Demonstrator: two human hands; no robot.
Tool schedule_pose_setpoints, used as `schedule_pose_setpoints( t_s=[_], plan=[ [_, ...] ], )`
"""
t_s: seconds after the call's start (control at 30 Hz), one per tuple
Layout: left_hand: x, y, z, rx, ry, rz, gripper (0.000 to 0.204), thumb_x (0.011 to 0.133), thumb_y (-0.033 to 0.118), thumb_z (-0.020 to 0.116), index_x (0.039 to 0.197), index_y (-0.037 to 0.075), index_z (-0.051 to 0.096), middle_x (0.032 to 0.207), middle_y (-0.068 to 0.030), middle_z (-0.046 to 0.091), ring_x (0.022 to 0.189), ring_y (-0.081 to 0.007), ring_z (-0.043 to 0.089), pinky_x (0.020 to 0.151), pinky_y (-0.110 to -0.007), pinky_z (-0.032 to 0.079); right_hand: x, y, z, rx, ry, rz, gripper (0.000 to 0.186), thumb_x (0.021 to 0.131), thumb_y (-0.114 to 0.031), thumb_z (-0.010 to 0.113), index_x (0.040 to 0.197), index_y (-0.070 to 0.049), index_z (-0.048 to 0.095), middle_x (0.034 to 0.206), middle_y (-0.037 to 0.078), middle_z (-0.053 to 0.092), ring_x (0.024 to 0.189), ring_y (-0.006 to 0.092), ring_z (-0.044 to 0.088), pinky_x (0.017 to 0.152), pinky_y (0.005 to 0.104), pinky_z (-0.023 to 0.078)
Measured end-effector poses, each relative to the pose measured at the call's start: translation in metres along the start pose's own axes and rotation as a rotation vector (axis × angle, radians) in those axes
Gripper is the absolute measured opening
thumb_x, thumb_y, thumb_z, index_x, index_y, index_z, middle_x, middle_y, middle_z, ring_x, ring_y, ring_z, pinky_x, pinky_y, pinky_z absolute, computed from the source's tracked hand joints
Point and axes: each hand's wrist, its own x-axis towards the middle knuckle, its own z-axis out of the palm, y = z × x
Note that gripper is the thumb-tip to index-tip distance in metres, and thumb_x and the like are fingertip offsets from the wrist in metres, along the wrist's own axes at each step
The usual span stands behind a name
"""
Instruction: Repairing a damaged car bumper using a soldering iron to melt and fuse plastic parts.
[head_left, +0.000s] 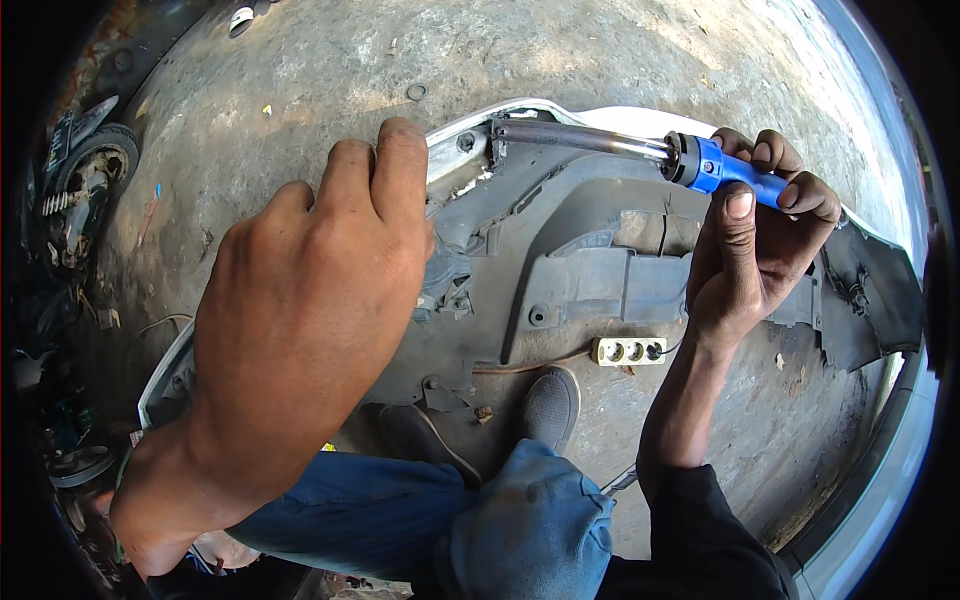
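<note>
My right hand [765, 220] is closed round the blue handle of a soldering iron [590, 140]. The iron's long metal barrel points left, and its dark tip end meets the edge of a car bumper [465, 150], white outside and dark grey inside. At the left, my left hand [320, 250] is held over the bumper with its back turned up and its fingers bent down. Its fingertips are close to the bumper's rim, beside the iron's tip; what they grip, if anything, is hidden behind the hand.
A white power strip [628, 351] with a plug and cable lies on the concrete floor by my shoes [550, 405]. Motorcycle parts with a wheel [100, 170] stand at the far left. A dark ring [416, 92] and a white cup-like object [241, 20] lie beyond the bumper.
</note>
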Motion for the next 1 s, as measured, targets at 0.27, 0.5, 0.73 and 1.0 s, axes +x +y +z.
schedule_pose_setpoints(
  t_s=[0.27,0.5,0.73,1.0],
  plan=[
    [0.0009,-0.0009,-0.0039,-0.007,-0.002,-0.009,0.05,0.082,0.011,0.076,0.126,0.0,0.055,0.106,-0.0171,0.068,0.086,-0.0333,0.072,0.072,-0.038,0.059,0.002,-0.0003,0.0013,0.024,0.007,0.018,0.044,0.087,0.003,0.073,0.113,-0.011,0.04,0.117,0.016,0.051,0.112,0.0319,0.057,0.097,0.0495,0.047],
    [-0.0012,0.0017,-0.002,0.025,-0.027,-0.004,0.052,0.082,0.014,0.076,0.127,-0.002,0.055,0.104,-0.0171,0.067,0.083,-0.0308,0.071,0.07,-0.038,0.058,-0.0024,0.0009,0.0009,-0.018,0.002,0.016,0.041,0.087,0.001,0.072,0.11,-0.011,0.04,0.112,0.015,0.049,0.107,0.0296,0.057,0.096,0.0486,0.048],
    [-0.0002,0.0029,-0.0062,0.041,-0.06,-0.012,0.053,0.083,0.016,0.075,0.128,-0.002,0.054,0.102,-0.0166,0.067,0.082,-0.0308,0.069,0.07,-0.039,0.058,0.0,-0.0048,0.0044,-0.023,0.007,0.065,0.04,0.087,0.002,0.072,0.107,-0.01,0.04,0.111,0.013,0.047,0.103,0.0274,0.054,0.094,0.047,0.048],
    [0.001,0.0013,-0.0059,-0.006,-0.055,-0.01,0.053,0.082,0.014,0.076,0.128,-0.002,0.054,0.102,-0.0173,0.067,0.083,-0.0316,0.07,0.071,-0.04,0.058,0.0031,-0.0045,0.0049,-0.008,0.007,0.07,0.039,0.087,0.002,0.072,0.107,-0.01,0.04,0.11,0.014,0.047,0.103,0.0276,0.055,0.093,0.0458,0.048]
  ],
)
